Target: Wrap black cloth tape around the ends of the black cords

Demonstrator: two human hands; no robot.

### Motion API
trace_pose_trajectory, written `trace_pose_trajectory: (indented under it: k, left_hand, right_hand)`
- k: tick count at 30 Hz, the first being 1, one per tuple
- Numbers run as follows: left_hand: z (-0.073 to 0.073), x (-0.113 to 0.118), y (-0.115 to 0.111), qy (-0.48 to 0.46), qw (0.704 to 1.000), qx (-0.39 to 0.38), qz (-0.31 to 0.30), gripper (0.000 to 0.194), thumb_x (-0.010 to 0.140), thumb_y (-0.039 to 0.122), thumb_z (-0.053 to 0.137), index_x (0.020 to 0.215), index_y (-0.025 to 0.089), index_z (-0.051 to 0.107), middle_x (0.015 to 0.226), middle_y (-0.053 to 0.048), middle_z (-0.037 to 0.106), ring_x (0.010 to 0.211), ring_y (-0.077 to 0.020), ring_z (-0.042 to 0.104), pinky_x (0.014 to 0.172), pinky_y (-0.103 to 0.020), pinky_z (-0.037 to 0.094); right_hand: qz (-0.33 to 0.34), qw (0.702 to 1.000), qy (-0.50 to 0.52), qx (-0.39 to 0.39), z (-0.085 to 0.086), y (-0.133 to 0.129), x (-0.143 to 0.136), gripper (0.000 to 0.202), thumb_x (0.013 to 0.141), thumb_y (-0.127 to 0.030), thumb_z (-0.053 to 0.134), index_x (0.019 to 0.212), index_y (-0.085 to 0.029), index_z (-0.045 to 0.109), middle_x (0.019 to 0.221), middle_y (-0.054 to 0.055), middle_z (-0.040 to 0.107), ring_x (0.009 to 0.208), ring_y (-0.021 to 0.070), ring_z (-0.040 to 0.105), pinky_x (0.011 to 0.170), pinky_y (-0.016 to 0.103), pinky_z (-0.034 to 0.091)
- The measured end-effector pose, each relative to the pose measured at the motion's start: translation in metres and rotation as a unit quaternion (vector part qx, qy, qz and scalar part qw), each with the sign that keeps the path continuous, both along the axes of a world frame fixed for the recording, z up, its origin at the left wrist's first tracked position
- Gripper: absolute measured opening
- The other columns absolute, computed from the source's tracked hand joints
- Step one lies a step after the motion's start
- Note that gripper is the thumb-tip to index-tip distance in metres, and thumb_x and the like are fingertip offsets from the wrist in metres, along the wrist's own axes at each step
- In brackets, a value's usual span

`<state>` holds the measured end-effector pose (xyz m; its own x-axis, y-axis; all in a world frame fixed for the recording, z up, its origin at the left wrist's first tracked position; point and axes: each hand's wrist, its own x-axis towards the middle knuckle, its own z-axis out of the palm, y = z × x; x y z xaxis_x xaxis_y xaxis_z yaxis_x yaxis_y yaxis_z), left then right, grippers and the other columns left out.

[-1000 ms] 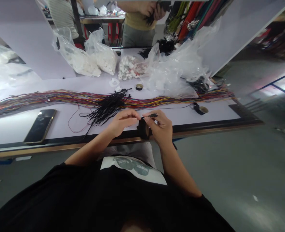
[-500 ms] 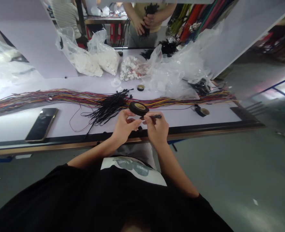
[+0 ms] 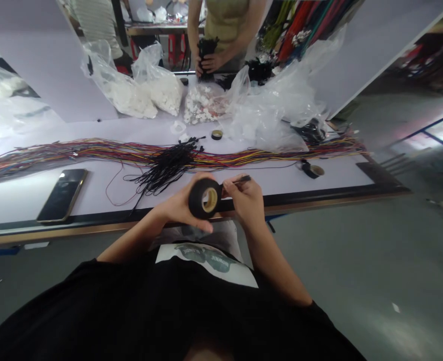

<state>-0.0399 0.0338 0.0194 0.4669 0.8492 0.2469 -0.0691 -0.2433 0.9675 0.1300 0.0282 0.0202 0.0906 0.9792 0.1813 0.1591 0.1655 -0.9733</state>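
Observation:
My left hand (image 3: 178, 206) is closed on a roll of black tape (image 3: 196, 199), its yellowish core facing me. The thumb reaches below the roll and the other fingers are mostly behind it. My right hand (image 3: 248, 201) pinches a thin black cable end (image 3: 246, 178) that sticks out above the knuckles. A short dark strip spans between the roll and the right fingertips. Both hands are just above the table's front edge. Left of them, a bunch of black cables (image 3: 169, 168) lies across a long bundle of coloured wires (image 3: 240, 159).
A phone (image 3: 61, 195) lies at the left. Other tape rolls rest behind my hands (image 3: 217, 135) and at the right (image 3: 313, 171). Plastic bags of white parts (image 3: 165, 95) line the back. Across the table a person (image 3: 225, 30) holds black cables (image 3: 206, 52).
The tape roll has turned from nearly flat to face me and come lower and left with my left hand. My right hand stays nearly in place. The person opposite has lowered the black cables.

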Motion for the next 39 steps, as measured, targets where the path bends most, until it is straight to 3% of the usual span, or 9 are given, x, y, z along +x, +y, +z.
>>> trace_pose_trajectory:
  k: [3, 6, 14, 20, 24, 28, 33, 35, 39]
  left_hand:
    - [0.002, -0.002, 0.0, 0.122, 0.989, 0.078, 0.0, 0.066, 0.045, 0.048, 0.082, 0.098, 0.02, 0.055, 0.096, -0.003, 0.056, 0.083, -0.0169, 0.054, 0.071, -0.027, 0.046]
    - [-0.005, 0.009, 0.004, 0.139, 0.973, 0.107, 0.149, 0.017, 0.075, 0.032, 0.063, 0.081, 0.018, 0.056, 0.076, 0.0, 0.057, 0.071, -0.0116, 0.053, 0.064, -0.023, 0.043]
    - [-0.016, 0.034, -0.001, 0.049, 0.961, 0.115, 0.246, 0.005, 0.074, 0.016, 0.06, 0.072, 0.018, 0.055, 0.068, 0.003, 0.055, 0.063, -0.0086, 0.053, 0.061, -0.022, 0.043]
    - [-0.008, 0.029, 0.002, -0.159, 0.954, -0.24, 0.085, 0.035, 0.069, 0.042, 0.067, 0.087, 0.018, 0.049, 0.065, 0.004, 0.053, 0.046, -0.0068, 0.05, 0.041, -0.02, 0.039]
    - [-0.009, 0.02, 0.01, -0.191, 0.935, -0.299, -0.026, 0.047, 0.058, 0.056, 0.07, 0.078, 0.017, 0.054, 0.064, 0.0, 0.056, 0.049, -0.0099, 0.052, 0.036, -0.02, 0.032]
    - [-0.01, 0.016, 0.005, -0.189, 0.961, -0.202, 0.007, 0.049, 0.053, 0.055, 0.075, 0.08, 0.018, 0.057, 0.067, 0.0, 0.054, 0.052, -0.009, 0.048, 0.042, -0.021, 0.035]
    - [0.004, 0.0, -0.001, 0.017, 0.999, 0.036, -0.023, 0.07, 0.026, 0.037, 0.088, 0.088, 0.02, 0.059, 0.09, -0.003, 0.056, 0.082, -0.0179, 0.05, 0.07, -0.028, 0.045]
    - [0.006, -0.002, 0.002, 0.065, 0.996, 0.053, -0.018, 0.058, 0.038, 0.038, 0.085, 0.086, 0.02, 0.058, 0.087, -0.002, 0.053, 0.075, -0.0144, 0.047, 0.065, -0.025, 0.041]
    - [0.002, 0.013, 0.005, 0.03, 0.982, 0.044, 0.182, 0.02, 0.068, 0.026, 0.065, 0.07, 0.019, 0.047, 0.069, 0.003, 0.046, 0.064, -0.0093, 0.044, 0.061, -0.022, 0.037]
  right_hand:
    - [0.022, 0.997, -0.074, 0.027, 0.01, -0.002, 0.002, 0.009, 0.07, -0.024, 0.06, 0.062, -0.02, 0.056, 0.058, -0.003, 0.059, 0.057, 0.0118, 0.056, 0.06, 0.026, 0.045]
    - [0.017, 0.992, -0.107, 0.071, 0.015, -0.005, 0.0, 0.008, 0.071, -0.024, 0.061, 0.064, -0.02, 0.058, 0.064, -0.003, 0.061, 0.063, 0.0119, 0.056, 0.064, 0.026, 0.045]
    - [0.022, 0.983, -0.153, 0.103, 0.002, -0.001, -0.006, 0.011, 0.08, -0.03, 0.053, 0.075, -0.022, 0.055, 0.069, -0.002, 0.059, 0.061, 0.0125, 0.056, 0.063, 0.027, 0.046]
    - [0.058, 0.95, -0.254, 0.172, 0.005, -0.002, 0.001, 0.012, 0.081, -0.026, 0.052, 0.069, -0.023, 0.054, 0.076, 0.002, 0.064, 0.074, 0.0167, 0.059, 0.07, 0.029, 0.046]
    - [0.069, 0.968, -0.2, 0.135, 0.009, -0.004, -0.001, 0.011, 0.078, -0.027, 0.054, 0.068, -0.023, 0.053, 0.077, 0.001, 0.066, 0.073, 0.0163, 0.061, 0.07, 0.03, 0.048]
    - [0.029, 0.997, -0.07, 0.02, 0.005, 0.001, -0.004, 0.016, 0.075, -0.034, 0.056, 0.068, -0.021, 0.052, 0.058, -0.001, 0.061, 0.054, 0.0138, 0.058, 0.056, 0.028, 0.047]
    - [0.027, 0.999, -0.037, -0.029, 0.007, 0.005, -0.002, 0.016, 0.072, -0.031, 0.058, 0.062, -0.02, 0.052, 0.049, -0.004, 0.055, 0.046, 0.0118, 0.052, 0.052, 0.026, 0.043]
    - [0.025, 0.996, -0.087, 0.008, 0.011, 0.003, -0.001, 0.014, 0.071, -0.028, 0.059, 0.061, -0.02, 0.054, 0.054, -0.004, 0.057, 0.052, 0.0116, 0.053, 0.055, 0.026, 0.043]
    - [0.007, 0.99, -0.123, 0.074, 0.015, 0.0, -0.003, 0.013, 0.072, -0.028, 0.059, 0.063, -0.021, 0.053, 0.061, -0.003, 0.057, 0.059, 0.0114, 0.052, 0.06, 0.026, 0.042]
